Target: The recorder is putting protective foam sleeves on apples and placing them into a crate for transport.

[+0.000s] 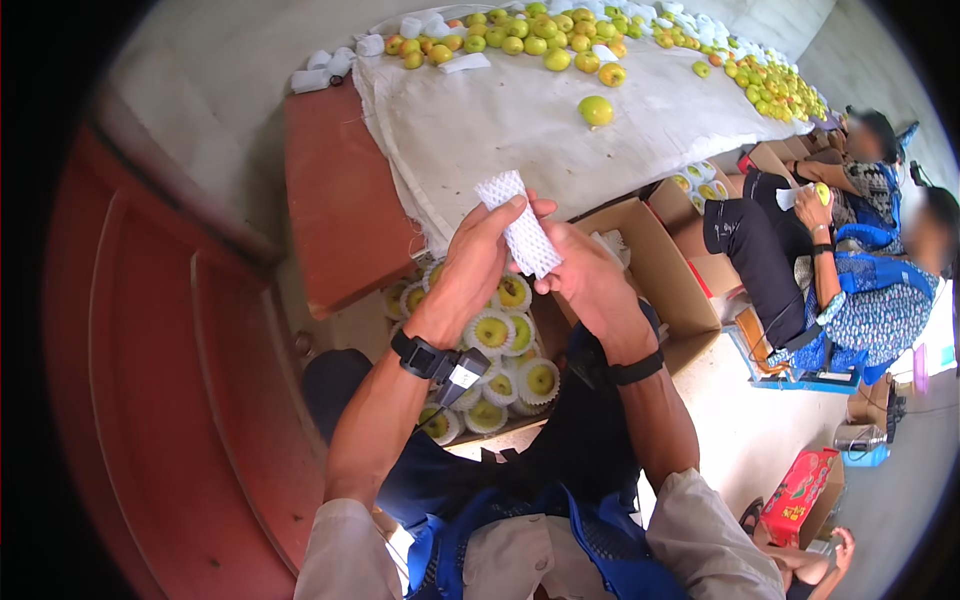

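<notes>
A flattened white foam net sleeve [516, 219] is held up between my two hands. My left hand [480, 244] grips its left side, with the thumb lying across the mesh. My right hand [589, 266] closes around the lower right edge, its fingers partly hidden behind the sleeve. Below my wrists, a cardboard box holds several yellow-green apples [492, 331] in white foam nets. My forearms hide part of this box. Beyond my hands, a single bare apple [595, 111] rests on the cloth-covered table [480, 127].
Piled bare apples [540, 30] and loose foam sleeves [322, 67] line the table's far side. An open cardboard box [675, 277] stands at my right. Farther right sit two people, the nearer person's hand [811, 206] holding an apple. A red door [165, 375] is at my left.
</notes>
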Motion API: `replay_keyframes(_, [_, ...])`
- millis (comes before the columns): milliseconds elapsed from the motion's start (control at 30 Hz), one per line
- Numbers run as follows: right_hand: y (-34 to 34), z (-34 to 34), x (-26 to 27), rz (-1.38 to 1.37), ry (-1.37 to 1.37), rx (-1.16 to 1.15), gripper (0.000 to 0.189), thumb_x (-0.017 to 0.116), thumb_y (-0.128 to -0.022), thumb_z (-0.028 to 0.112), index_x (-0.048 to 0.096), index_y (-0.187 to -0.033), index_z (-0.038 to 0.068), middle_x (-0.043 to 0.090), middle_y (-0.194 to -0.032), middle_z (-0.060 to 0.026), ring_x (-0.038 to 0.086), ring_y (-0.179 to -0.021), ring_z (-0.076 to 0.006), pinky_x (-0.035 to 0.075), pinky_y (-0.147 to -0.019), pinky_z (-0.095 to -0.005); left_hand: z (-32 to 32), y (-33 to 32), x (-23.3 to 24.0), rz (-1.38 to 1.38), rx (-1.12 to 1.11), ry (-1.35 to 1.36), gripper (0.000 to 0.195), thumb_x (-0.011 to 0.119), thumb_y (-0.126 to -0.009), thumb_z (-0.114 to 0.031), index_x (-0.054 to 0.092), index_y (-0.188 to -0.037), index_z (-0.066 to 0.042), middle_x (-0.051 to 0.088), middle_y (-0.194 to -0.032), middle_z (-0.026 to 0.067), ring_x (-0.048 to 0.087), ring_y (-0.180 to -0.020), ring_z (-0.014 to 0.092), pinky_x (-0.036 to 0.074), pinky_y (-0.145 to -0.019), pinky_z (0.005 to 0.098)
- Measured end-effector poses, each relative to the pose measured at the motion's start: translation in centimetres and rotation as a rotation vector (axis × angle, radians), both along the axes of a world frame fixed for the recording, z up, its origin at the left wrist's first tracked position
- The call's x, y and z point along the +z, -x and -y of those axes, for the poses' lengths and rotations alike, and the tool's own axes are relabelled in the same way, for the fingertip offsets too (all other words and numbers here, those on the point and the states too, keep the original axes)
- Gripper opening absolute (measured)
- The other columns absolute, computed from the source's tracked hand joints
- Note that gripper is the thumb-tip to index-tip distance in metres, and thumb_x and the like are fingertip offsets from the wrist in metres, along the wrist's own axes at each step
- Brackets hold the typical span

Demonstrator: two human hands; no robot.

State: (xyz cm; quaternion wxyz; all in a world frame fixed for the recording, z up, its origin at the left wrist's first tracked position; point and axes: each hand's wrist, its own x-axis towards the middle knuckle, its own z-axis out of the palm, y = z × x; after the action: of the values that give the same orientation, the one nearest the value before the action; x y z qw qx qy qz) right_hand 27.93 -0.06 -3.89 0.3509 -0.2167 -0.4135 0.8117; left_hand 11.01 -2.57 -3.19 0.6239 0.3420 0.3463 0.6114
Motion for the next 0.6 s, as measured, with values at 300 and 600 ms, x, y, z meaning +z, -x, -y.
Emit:
replay_keyframes(300, [0.7,2.0,-1.2,0.103,-0.168,0.057,0.036,0.063,-0.103,0.027,0.057,-0.129,0.003,0.062,-0.095,-0.0027,0.063,-0.077,-0.0115,0.042,-0.059,-0.0212,0.0,-0.2,-0.3,0.022,-0.023,0.051,0.045,0.057,-0.105,-0.042,0.058,-0.121,0.000,0.071,-0.097,0.0111,0.070,-0.096,0.025,0.060,-0.071,0.0376])
replay_keyframes(600, [-1.7,3.9,-3.1,0.098,-0.213,-0.017,0.025,0.060,-0.105,0.026,0.057,-0.117,0.004,0.058,-0.089,-0.0018,0.056,-0.070,-0.0095,0.042,-0.059,-0.0245,1.0,-2.9,1.2,-0.139,-0.191,-0.203,0.035,0.049,-0.109,-0.038,0.056,-0.105,-0.004,0.051,-0.080,0.0041,0.058,-0.083,0.021,0.050,-0.078,0.0359])
